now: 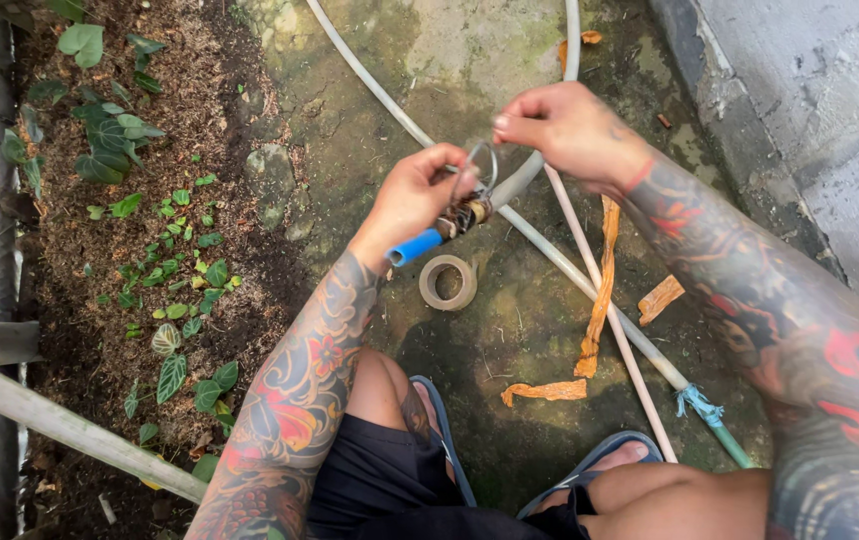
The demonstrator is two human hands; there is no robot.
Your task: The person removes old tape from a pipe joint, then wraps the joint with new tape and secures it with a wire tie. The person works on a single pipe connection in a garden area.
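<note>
- Mossy, damp concrete floor (470, 60), bordered on one side by a soil bed (200, 100) with small green plants.
- Roll of tape (448, 282) lying flat.
- Pale hoses (560, 265) crossing the floor, one with a blue tie (700, 405).
- Torn orange strips (605, 290) scattered beside the hoses.
- Blue sandals (445, 440) on the floor.

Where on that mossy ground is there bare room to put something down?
Bare concrete lies between the two pale hoses at the top, and another patch between the tape roll and the planted soil. It is crowded right of the roll, where hoses, a thin rod and orange strips cross.
</note>
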